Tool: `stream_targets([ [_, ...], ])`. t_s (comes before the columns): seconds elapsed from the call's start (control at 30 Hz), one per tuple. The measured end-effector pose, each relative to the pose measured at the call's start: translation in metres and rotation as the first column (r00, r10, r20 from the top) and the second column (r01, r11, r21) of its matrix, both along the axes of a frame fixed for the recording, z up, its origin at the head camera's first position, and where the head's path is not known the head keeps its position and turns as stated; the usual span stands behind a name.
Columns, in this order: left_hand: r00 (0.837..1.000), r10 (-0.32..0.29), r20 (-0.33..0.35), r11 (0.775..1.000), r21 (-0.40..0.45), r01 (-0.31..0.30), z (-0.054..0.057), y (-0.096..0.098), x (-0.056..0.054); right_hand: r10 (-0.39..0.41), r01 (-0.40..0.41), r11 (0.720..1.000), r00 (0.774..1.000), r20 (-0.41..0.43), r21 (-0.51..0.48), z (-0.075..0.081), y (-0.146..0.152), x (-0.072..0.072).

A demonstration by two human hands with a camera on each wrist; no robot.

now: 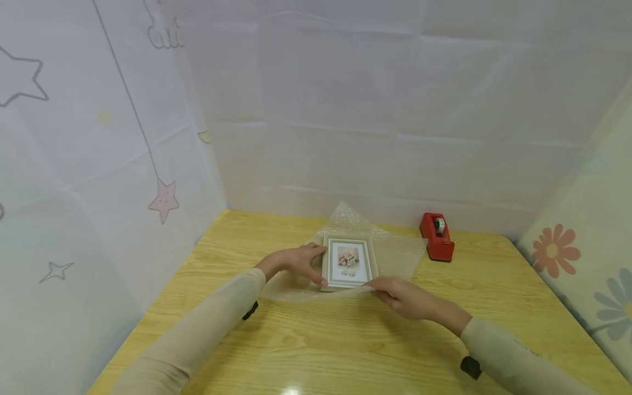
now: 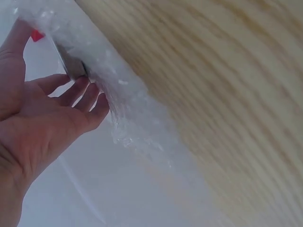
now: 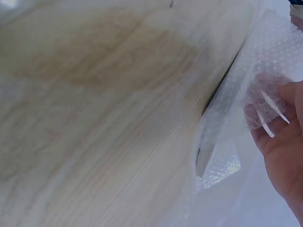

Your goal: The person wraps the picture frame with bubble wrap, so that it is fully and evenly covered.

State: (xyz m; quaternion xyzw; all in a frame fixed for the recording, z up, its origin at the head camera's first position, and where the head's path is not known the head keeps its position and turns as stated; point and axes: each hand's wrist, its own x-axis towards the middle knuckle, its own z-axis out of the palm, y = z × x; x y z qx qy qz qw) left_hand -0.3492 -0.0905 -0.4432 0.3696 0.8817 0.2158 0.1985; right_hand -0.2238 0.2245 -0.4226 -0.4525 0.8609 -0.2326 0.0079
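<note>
A picture frame (image 1: 349, 264) with a floral print lies face up on a sheet of bubble wrap (image 1: 402, 254). My left hand (image 1: 302, 263) spreads along the frame's left side, its thumb near the lower left corner. In the left wrist view, the fingertips of my left hand (image 2: 52, 106) touch the edge of the frame (image 2: 73, 64), beside the bubble wrap (image 2: 128, 94). My right hand (image 1: 407, 296) is at the frame's lower right corner and pinches the wrap's near edge. The right wrist view shows the clear bubble wrap (image 3: 272, 42) between the thumb and fingers of my right hand (image 3: 286, 151).
A red tape dispenser (image 1: 437, 237) with a roll of tape stands at the back right, close to the wrap's right corner. Everything lies on a wood-grain table (image 1: 316, 345). Pale printed sheets (image 1: 345, 109) hang behind and at both sides.
</note>
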Motion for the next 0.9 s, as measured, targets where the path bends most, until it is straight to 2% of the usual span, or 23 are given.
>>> stream_targets([
  [0.2, 1.000, -0.020, -0.003, 0.998, -0.056, 0.020, 0.006, 0.005, -0.004, 0.011, -0.015, 0.993, 1.000, -0.029, -0.115, 0.002, 0.002, -0.016],
  [0.23, 0.999, -0.040, -0.027, 0.997, -0.071, 0.038, 0.007, 0.006, -0.005, 0.016, -0.021, 0.992, 0.999, -0.038, -0.128, 0.002, 0.002, -0.018],
  [0.33, 0.998, -0.039, -0.041, 0.998, -0.059, 0.036, 0.008, 0.010, -0.009, 0.002, -0.009, 0.988, 0.999, -0.044, -0.152, 0.003, 0.002, -0.026],
  [0.43, 0.999, -0.028, -0.026, 1.000, -0.002, 0.028, 0.008, 0.011, -0.015, -0.055, 0.051, 0.987, 0.998, -0.020, -0.152, 0.004, 0.002, -0.033],
  [0.47, 1.000, -0.008, 0.002, 0.999, 0.039, 0.008, 0.008, 0.010, -0.018, -0.080, 0.079, 0.985, 0.997, -0.002, -0.151, 0.003, 0.002, -0.036],
  [0.57, 0.996, -0.040, 0.074, 0.992, 0.126, 0.030, 0.008, 0.009, -0.023, -0.146, 0.153, 0.977, 0.988, 0.055, -0.148, 0.001, 0.002, -0.045],
  [0.7, 0.989, -0.068, 0.134, 0.983, 0.178, 0.044, 0.010, 0.008, -0.025, -0.215, 0.226, 0.964, 0.972, 0.091, -0.142, -0.006, 0.004, -0.058],
  [0.8, 0.992, -0.020, 0.123, 0.987, 0.160, 0.001, 0.011, 0.008, -0.024, -0.251, 0.265, 0.953, 0.962, 0.105, -0.147, -0.010, 0.004, -0.067],
  [0.9, 0.997, 0.038, 0.062, 0.994, 0.105, -0.045, 0.010, 0.011, -0.022, -0.278, 0.297, 0.943, 0.951, 0.134, -0.150, -0.013, 0.002, -0.073],
])
